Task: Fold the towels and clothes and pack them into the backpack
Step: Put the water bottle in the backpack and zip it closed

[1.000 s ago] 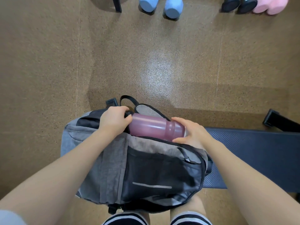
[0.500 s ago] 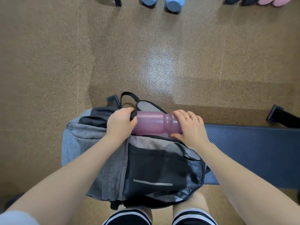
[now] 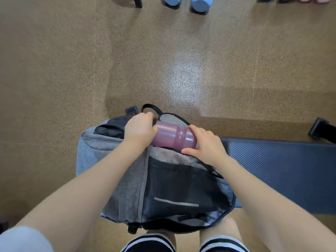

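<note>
Backpack: a grey fabric backpack with a black front panel (image 3: 163, 180) stands on the speckled tan floor (image 3: 54, 70), between the person's knees and leaning against them; its top opening faces away from the camera.
Markings: one thin pale grey stripe (image 3: 176, 204) crosses the black panel – no brand name, label or writing can be read anywhere.
Bottle: a translucent pink plastic bottle with a waisted neck (image 3: 172, 137) lies on its side across the mouth of the backpack, partly sunk into the opening.
Left hand: the left hand (image 3: 140, 130) has its fingers curled over the far rim of the opening beside the bottle's base; whether they grip fabric or the bottle cannot be told.
Right hand: the right hand (image 3: 207, 148) wraps the bottle's cap end, fingers over the top and thumb below – clamped on it. A thin ring shows on one finger.
Straps: a black carry loop (image 3: 151, 107) sticks up behind the left hand.
Bench: a dark blue ribbed padded bench (image 3: 281, 166) runs off to the right, touching the backpack's side.
Far edge: two pale blue dumbbell ends (image 3: 200, 4) sit at the top of the view.
</note>
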Demonstrator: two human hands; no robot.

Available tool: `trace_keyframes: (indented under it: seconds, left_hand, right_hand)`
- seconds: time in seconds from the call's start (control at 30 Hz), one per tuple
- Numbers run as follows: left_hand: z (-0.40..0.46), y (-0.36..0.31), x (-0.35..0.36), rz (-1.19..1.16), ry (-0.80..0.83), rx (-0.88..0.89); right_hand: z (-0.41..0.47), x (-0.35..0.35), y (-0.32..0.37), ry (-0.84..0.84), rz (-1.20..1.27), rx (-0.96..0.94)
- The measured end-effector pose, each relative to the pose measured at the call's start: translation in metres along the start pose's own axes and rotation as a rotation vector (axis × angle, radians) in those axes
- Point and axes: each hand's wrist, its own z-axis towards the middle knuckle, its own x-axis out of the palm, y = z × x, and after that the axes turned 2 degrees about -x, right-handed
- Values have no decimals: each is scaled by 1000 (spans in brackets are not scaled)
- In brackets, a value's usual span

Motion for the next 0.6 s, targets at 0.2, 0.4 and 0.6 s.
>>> trace_keyframes:
  seconds: [0.2,0.4,0.6]
  left_hand:
    - [-9,7,-1,-175,-59,4]
    - [-12,12,0,-255,-70,6]
    - [-11,6,5,-197,-115,37]
  right_hand:
    - [-12,4,-3,-111,183,184]
    - [-18,-3,4,-64,390,439]
    - [-1,1,28,-120,269,377]
